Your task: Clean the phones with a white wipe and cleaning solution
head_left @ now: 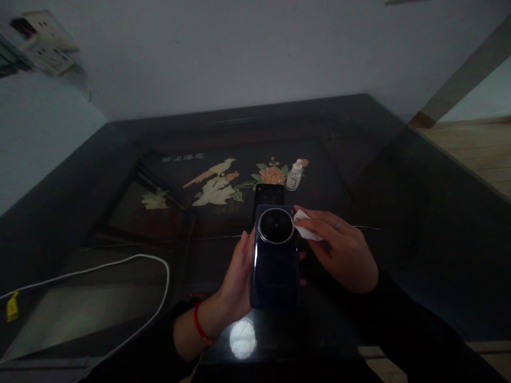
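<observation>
My left hand (235,284) is wrapped round a dark blue smartphone (275,276), its back with the big round camera ring turned up toward me. Fingertips of that hand show past the phone's right edge. In my right hand (343,247) a white tissue (306,226) is pinched, close against the phone's upper right side beside the camera ring; whether it touches cannot be made out. Behind the held phone, a second dark phone (270,194) lies on the table, partly hidden. Right of it stands a small clear dropper bottle (294,175) with a white top.
The dark glossy table (399,213) carries a printed bird and flower picture (215,186). A white cable (138,256) curves across the left side near a yellow tag (12,307). Power sockets (50,50) sit on the wall at upper left.
</observation>
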Tool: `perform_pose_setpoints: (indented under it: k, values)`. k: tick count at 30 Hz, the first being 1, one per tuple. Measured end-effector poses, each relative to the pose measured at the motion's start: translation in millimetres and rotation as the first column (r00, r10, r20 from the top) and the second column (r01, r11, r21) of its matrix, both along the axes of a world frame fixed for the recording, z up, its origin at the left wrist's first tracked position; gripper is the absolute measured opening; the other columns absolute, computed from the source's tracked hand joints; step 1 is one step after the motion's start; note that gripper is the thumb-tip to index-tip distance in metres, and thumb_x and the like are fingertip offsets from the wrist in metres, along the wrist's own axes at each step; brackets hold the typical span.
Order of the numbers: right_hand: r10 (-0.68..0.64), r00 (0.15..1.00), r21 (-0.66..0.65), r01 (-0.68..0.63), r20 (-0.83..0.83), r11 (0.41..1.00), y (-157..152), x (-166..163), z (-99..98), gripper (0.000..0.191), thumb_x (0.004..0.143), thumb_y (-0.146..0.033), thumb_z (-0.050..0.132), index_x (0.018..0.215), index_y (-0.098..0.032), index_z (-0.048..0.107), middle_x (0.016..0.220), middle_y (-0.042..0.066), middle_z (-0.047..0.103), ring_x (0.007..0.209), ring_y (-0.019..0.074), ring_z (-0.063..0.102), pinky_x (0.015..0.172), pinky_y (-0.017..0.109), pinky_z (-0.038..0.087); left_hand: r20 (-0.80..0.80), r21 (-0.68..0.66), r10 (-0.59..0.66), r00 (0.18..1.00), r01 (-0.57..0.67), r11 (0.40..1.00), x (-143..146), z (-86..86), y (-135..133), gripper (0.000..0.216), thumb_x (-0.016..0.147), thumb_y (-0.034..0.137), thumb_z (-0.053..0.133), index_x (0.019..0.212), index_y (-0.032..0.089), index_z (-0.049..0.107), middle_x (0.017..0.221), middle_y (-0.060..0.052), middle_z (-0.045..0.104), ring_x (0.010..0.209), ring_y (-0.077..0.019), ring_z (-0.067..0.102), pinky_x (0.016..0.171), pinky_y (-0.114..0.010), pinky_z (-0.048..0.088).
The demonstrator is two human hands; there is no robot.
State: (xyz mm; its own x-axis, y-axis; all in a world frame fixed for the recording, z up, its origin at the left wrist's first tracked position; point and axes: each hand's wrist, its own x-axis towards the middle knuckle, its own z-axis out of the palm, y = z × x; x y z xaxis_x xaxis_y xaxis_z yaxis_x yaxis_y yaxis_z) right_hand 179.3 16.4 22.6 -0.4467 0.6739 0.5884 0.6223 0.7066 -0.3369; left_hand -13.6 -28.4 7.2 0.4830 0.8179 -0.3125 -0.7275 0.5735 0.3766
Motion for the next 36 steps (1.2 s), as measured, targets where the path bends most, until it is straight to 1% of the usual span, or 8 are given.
perform_pose_setpoints:
  k: [5, 11, 18, 22, 26, 29, 33, 36]
  values:
    - [-0.068, 0.995, 0.012, 0.069, -0.078, 0.998, 5, 3, 0.0, 0.025, 0.087, -0.005, 0.049, 0.104, -0.015, 0.065, 0.107, 0.012, 0.070, 0.100, 0.0219, 0.066, 0.085, 0.037, 0.056, 0.034, 0.013, -0.030, 0.999, 0.030, 0.999, 0, -3.4, 1, 0.057, 0.094, 0.055, 0.032, 0.146, 0.030, 0.028, 0.128, -0.013, 0.062, 0.115, -0.0350, 0.060, 0.091, -0.060, 0.046]
    - [-0.063, 0.992, 0.005, 0.063, -0.107, 0.998, 7, -1, 0.4, 0.020, 0.088, -0.008, 0.050, 0.096, -0.017, 0.066, 0.090, 0.007, 0.065, 0.082, 0.0174, 0.065, 0.071, 0.030, 0.055, 0.045, -0.008, -0.075, 0.996, 0.075, 0.997, 2, -4.6, -3, 0.057, 0.093, 0.055, 0.037, 0.143, 0.029, 0.032, 0.131, -0.013, 0.059, 0.118, -0.0373, 0.057, 0.091, -0.062, 0.045]
    - [0.223, 0.972, -0.123, -0.232, -0.080, 0.965, 1, -2, 6.5, 0.018, 0.086, -0.011, 0.051, 0.093, -0.018, 0.065, 0.085, 0.005, 0.065, 0.080, 0.0170, 0.062, 0.069, 0.029, 0.050, -0.035, -0.040, 0.034, 0.999, -0.035, 0.999, 0, 4.0, 5, 0.051, 0.096, 0.051, 0.029, 0.143, 0.030, 0.030, 0.118, -0.011, 0.065, 0.102, -0.0293, 0.066, 0.090, -0.059, 0.047]
    - [0.197, 0.977, -0.134, -0.206, -0.080, 0.969, 1, -2, 7.3, 0.016, 0.087, -0.011, 0.051, 0.093, -0.018, 0.065, 0.085, 0.006, 0.065, 0.081, 0.0179, 0.060, 0.071, 0.031, 0.047, -0.030, -0.045, 0.019, 0.999, -0.021, 0.999, 1, 5.2, 5, 0.050, 0.097, 0.051, 0.025, 0.143, 0.033, 0.030, 0.120, -0.009, 0.064, 0.104, -0.0296, 0.064, 0.089, -0.059, 0.047]
    - [0.285, 0.958, -0.090, -0.288, -0.041, 0.953, -5, -11, 5.4, 0.017, 0.088, -0.012, 0.051, 0.093, -0.017, 0.066, 0.083, 0.005, 0.066, 0.077, 0.0179, 0.058, 0.069, 0.033, 0.042, -0.108, -0.038, 0.048, 0.993, -0.052, 0.998, 4, 3.4, 3, 0.050, 0.096, 0.049, 0.031, 0.143, 0.031, 0.034, 0.121, -0.008, 0.063, 0.108, -0.0265, 0.063, 0.096, -0.052, 0.045]
    - [0.183, 0.981, -0.023, -0.185, -0.069, 0.983, -7, -19, 1.1, 0.018, 0.089, -0.012, 0.051, 0.097, -0.016, 0.066, 0.083, 0.005, 0.065, 0.079, 0.0189, 0.057, 0.070, 0.033, 0.042, -0.124, -0.015, 0.029, 0.992, -0.031, 0.999, 7, 1.6, -1, 0.052, 0.096, 0.050, 0.034, 0.144, 0.029, 0.035, 0.126, -0.008, 0.061, 0.111, -0.0255, 0.061, 0.099, -0.047, 0.043]
    - [-0.032, 0.992, -0.030, 0.029, -0.126, 0.999, 0, -21, -5.1, 0.020, 0.090, -0.012, 0.051, 0.100, -0.018, 0.066, 0.087, 0.006, 0.063, 0.082, 0.0197, 0.058, 0.072, 0.033, 0.046, -0.064, -0.003, -0.108, 0.992, 0.108, 0.994, 9, 1.8, -8, 0.055, 0.095, 0.055, 0.029, 0.147, 0.036, 0.026, 0.133, -0.006, 0.057, 0.115, -0.0252, 0.058, 0.100, -0.049, 0.041]
    - [-0.029, 0.989, -0.014, 0.028, -0.143, 1.000, 1, -23, -7.7, 0.019, 0.089, -0.011, 0.051, 0.099, -0.018, 0.067, 0.084, 0.005, 0.061, 0.079, 0.0187, 0.058, 0.070, 0.031, 0.047, -0.059, -0.006, -0.139, 0.989, 0.139, 0.990, 10, 2.7, -11, 0.058, 0.095, 0.055, 0.029, 0.149, 0.037, 0.022, 0.136, -0.007, 0.056, 0.116, -0.0259, 0.058, 0.100, -0.049, 0.041]
